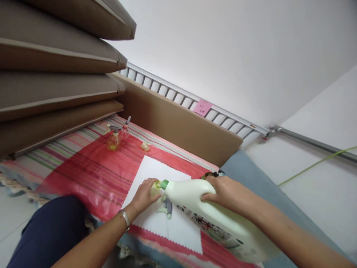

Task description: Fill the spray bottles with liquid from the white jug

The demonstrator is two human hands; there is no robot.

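Right fingers (211,199) grip jug (186,191) at shoulder, sensible hold; likely heavy, slick. Left fingers (147,185), ten o'clock, hold bottle (154,190), probably light.

On my feed I count two sets of fingers: one small bottle (155,189) in the left fingers (150,182), one pale-green jug (191,190) in the right fingers (208,197), and one loose spray head (168,208) on one white sheet (156,168) just beside the left. Beyond the left fingers I get one yellow bottle (113,143) and one pink bottle (124,134), making three bottles besides the jug, plus one tiny cup (145,146) and one red sheet (92,169). Farther off I tally four stacked cushions (58,87) and one pink note (202,107).
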